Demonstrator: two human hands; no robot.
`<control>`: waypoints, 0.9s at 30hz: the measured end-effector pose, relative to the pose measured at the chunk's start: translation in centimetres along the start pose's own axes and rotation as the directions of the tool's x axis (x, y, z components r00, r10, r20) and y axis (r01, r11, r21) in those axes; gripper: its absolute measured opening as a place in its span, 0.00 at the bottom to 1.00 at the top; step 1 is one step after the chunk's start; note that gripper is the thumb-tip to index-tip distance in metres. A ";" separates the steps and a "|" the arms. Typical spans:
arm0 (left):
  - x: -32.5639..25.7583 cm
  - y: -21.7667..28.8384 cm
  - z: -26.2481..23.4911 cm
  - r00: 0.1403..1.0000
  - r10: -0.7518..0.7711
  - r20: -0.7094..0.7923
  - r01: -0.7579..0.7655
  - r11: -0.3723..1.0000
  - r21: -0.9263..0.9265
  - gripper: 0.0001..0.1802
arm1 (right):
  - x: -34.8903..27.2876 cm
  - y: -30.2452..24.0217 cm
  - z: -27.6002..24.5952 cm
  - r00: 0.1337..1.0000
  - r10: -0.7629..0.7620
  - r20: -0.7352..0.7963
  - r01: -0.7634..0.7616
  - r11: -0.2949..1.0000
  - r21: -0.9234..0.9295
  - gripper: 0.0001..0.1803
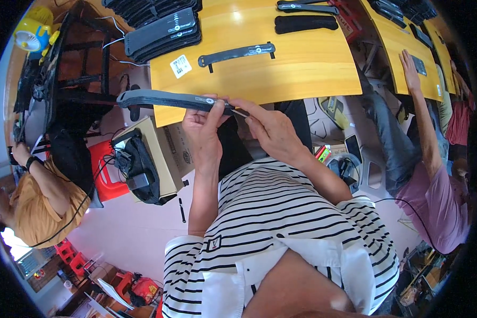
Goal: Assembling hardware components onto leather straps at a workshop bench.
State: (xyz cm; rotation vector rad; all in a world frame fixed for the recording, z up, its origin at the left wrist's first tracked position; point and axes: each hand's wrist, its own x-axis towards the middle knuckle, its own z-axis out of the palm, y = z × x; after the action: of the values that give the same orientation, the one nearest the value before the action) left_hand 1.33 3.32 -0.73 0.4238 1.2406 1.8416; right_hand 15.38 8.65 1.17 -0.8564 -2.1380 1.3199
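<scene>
My left hand (205,130) grips a bundle of long, flat black straps (161,99) with rounded ends, held just in front of the near table edge. The bundle points to the left, and its far end hangs past the table corner. At the other end my right hand (274,132) is closed, thumb and fingers pinching the tip of the bundle or a thin strip there; the fingers hide which. Beyond my hands, a single black strap (237,54) with two short tabs lies on the yellow table (307,69). Beside it is a white label sheet (180,66).
Stacks of black straps (164,34) stand at the table's far left, with more straps (306,23) at the far right. A cardboard box (167,159) with a black bag on it sits lower left. People work at both sides; one rests a hand (409,69) on another table.
</scene>
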 end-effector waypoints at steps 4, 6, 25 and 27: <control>-0.3 -0.3 0.4 0.994 0.107 -0.014 -0.103 0.981 0.163 0.11 | 0.0 0.2 0.2 0.999 0.031 -0.024 -0.032 0.999 -0.026 0.21; -0.4 -0.4 0.6 0.986 0.164 0.011 -0.162 0.962 0.219 0.11 | -0.2 0.3 0.4 0.998 0.060 -0.032 -0.061 0.997 -0.042 0.22; -1.4 -2.3 1.8 0.773 0.554 0.311 -0.602 0.484 0.635 0.13 | -0.4 2.9 3.3 0.960 0.276 -0.046 -0.154 0.660 0.735 0.20; -1.0 -2.4 1.6 0.749 0.569 0.339 -0.634 0.467 0.616 0.14 | -0.4 3.2 3.6 0.964 0.179 -0.197 -0.017 0.780 0.625 0.20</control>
State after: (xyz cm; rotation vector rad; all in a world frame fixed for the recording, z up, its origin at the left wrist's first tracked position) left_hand 4.14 3.78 -1.98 1.5483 1.8887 1.7696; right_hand 14.06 7.28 -3.23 -0.7956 -1.3331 1.7237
